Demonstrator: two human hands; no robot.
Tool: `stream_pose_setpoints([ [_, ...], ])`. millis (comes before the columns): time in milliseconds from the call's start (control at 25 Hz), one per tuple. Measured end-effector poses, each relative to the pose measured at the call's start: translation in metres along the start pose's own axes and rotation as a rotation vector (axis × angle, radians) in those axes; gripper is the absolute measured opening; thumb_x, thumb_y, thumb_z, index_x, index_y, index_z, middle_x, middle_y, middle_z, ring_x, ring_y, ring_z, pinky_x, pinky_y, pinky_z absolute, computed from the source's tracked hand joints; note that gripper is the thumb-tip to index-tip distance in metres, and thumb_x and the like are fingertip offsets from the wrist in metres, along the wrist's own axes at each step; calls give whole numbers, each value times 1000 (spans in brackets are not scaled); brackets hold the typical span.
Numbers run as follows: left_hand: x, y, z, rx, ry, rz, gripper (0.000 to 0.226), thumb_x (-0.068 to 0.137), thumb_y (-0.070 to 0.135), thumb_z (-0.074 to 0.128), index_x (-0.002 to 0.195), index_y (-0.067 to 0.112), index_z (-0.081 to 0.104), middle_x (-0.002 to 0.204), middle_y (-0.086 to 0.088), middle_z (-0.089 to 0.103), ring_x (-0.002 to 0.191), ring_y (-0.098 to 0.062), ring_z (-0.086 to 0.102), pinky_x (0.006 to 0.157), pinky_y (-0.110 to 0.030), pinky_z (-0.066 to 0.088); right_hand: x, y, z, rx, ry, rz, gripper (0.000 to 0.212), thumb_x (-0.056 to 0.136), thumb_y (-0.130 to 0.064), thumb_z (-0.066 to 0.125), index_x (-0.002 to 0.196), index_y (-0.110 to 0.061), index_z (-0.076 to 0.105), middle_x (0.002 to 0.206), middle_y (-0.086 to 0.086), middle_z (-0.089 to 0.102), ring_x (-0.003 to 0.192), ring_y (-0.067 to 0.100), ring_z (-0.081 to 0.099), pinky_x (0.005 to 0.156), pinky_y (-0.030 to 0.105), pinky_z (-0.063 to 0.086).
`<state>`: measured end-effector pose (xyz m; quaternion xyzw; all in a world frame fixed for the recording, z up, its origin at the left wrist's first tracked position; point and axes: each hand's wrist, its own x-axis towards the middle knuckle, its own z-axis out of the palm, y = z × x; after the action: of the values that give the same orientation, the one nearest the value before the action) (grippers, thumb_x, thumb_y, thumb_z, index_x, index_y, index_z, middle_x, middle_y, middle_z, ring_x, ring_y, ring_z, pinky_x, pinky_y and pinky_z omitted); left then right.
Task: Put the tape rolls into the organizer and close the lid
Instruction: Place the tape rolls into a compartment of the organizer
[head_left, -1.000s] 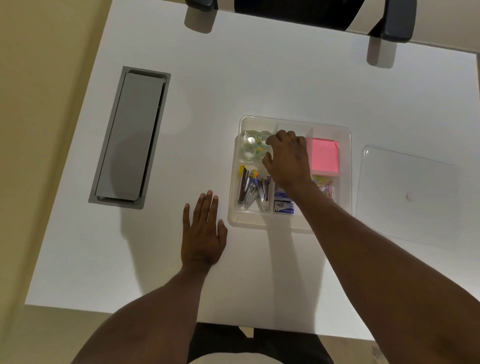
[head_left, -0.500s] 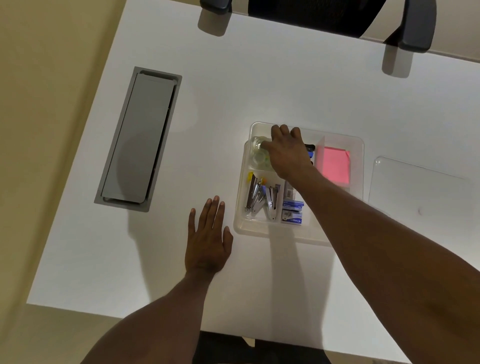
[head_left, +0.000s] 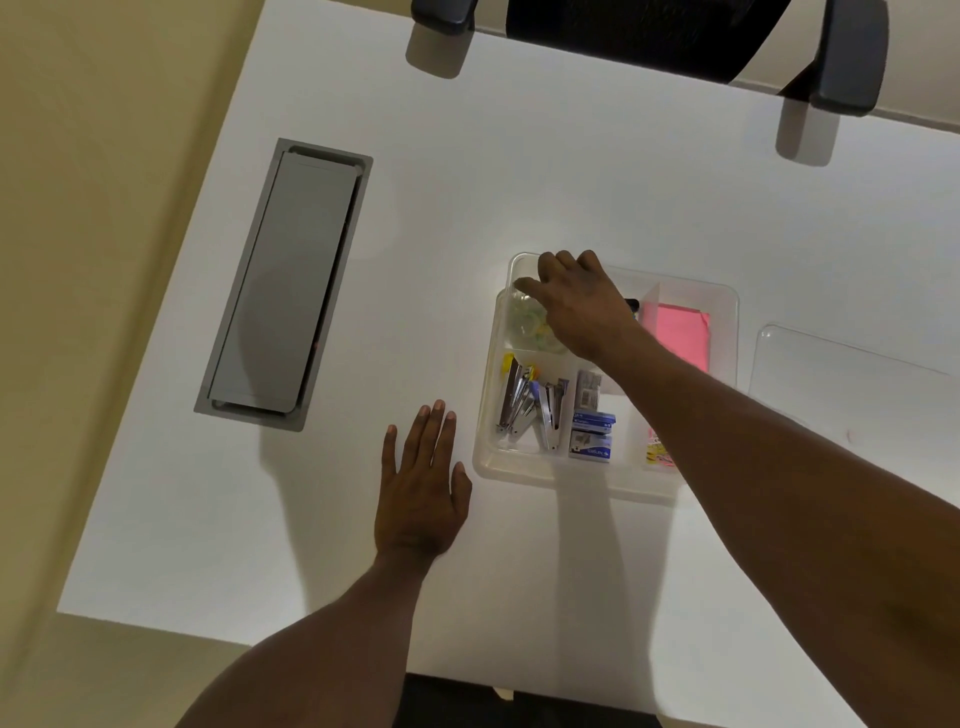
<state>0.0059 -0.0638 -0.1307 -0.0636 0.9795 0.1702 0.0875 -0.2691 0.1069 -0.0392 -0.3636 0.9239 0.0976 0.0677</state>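
Note:
A clear plastic organizer (head_left: 519, 467) stands open on the white table. Clear tape rolls (head_left: 527, 322) lie in its far-left compartment. My right hand (head_left: 582, 306) reaches over that compartment, fingers curled down onto the rolls and hiding part of them; whether it grips one I cannot tell. My left hand (head_left: 423, 483) lies flat on the table just left of the organizer, fingers spread, holding nothing. The clear lid (head_left: 852, 384) lies flat on the table to the right of the organizer.
The organizer also holds staplers (head_left: 524, 402), staple boxes (head_left: 592, 434) and pink sticky notes (head_left: 680, 332). A grey cable hatch (head_left: 285, 283) is set into the table at the left. A black chair (head_left: 649, 31) stands at the far edge.
My right hand has slid from the organizer's middle toward its far-left corner over the tape rolls. My left hand has stayed flat on the table.

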Motion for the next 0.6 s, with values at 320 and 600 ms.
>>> stream_pose_setpoints([
  [320, 0, 2, -4, -10, -22, -9, 67, 108, 50, 8, 168, 22, 18, 177, -3, 23, 166, -24, 20, 132, -60, 22, 1, 12, -7, -92, -22, -110, 38, 94, -7, 59, 130, -21, 60, 109, 11, 54, 100, 29, 54, 89, 42, 40],
  [600, 0, 2, -3, -4, -27, -12, 67, 108, 50, 11, 168, 22, 19, 178, -3, 22, 166, -23, 20, 133, -59, 22, 0, 12, -10, -129, -7, -173, 27, 88, -14, 70, 115, -20, 71, 105, 9, 54, 98, 28, 53, 87, 41, 41],
])
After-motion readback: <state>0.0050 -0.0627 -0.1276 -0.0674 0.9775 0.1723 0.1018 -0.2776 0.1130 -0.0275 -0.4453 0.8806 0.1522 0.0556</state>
